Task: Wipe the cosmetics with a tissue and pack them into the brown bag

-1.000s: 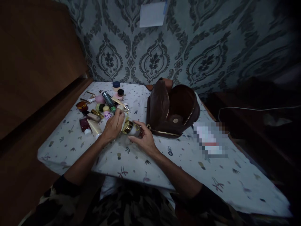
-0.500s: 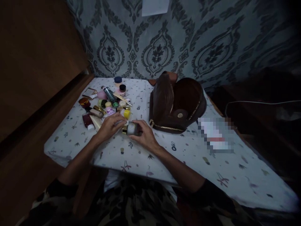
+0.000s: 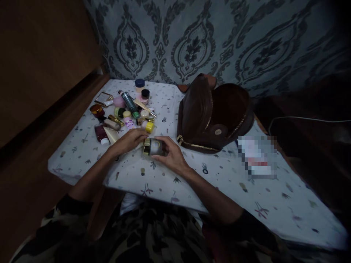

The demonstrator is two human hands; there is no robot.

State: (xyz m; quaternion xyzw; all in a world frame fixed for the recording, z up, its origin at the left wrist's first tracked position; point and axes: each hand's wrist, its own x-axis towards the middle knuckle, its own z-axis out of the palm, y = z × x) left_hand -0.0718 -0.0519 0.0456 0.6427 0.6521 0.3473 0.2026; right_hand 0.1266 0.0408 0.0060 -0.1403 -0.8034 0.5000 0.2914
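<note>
A small grey cosmetic jar (image 3: 156, 147) with a shiny gold lid lies sideways above the near part of the table. My right hand (image 3: 172, 155) is closed around its base end, thumb below and fingers above. At the lid end, my left hand (image 3: 131, 140) has its fingers bent together against the gold lid; its fingertips are partly hidden. Just beyond my left hand lie a yellow-capped container (image 3: 149, 126), a cream-coloured tube (image 3: 110, 135) and a dark red bottle with a white cap (image 3: 101, 133).
Several cosmetics, among them a dark green bottle (image 3: 128, 102) and a blue-lidded jar (image 3: 139, 84), crowd the table's left side. An open brown leather bag (image 3: 194, 120) stands right of centre. A blurred-out item (image 3: 257, 157) lies further right. Patterned wallpaper (image 3: 192, 44) rises behind.
The view has tilted down and shifted slightly left. The jar has turned a little, so more of its gold lid and label shows. My right hand keeps its hold.
</note>
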